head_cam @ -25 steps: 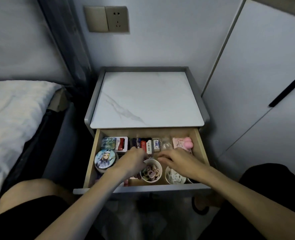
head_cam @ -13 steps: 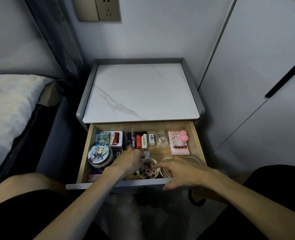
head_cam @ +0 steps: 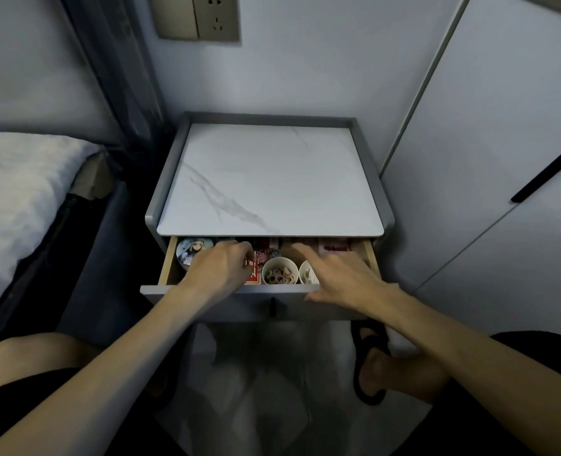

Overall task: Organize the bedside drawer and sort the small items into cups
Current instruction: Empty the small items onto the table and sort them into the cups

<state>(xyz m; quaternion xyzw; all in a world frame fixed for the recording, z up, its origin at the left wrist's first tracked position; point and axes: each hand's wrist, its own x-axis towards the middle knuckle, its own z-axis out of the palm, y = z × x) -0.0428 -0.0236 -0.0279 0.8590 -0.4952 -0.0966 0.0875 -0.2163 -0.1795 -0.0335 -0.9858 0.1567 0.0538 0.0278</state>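
Pale wooden bedside drawer with grey front (head_cam: 239,304), only part-open. Sorting judged nearly done: white paper cup of small coloured rings (head_cam: 280,275) and second white cup (head_cam: 307,277) stand at the near edge, round picture tin (head_cam: 192,253) far left. Left hand (head_cam: 220,271) has its fingers curled just left of the ring cup, and it cannot be told whether they grip anything. Right hand (head_cam: 341,278) has straight, empty fingers over the second cup.

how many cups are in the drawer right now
2. One cup, holding small rings, stands near the drawer front, middle. The second cup stands just right of it, partly under the right hand. That hand may hide more.
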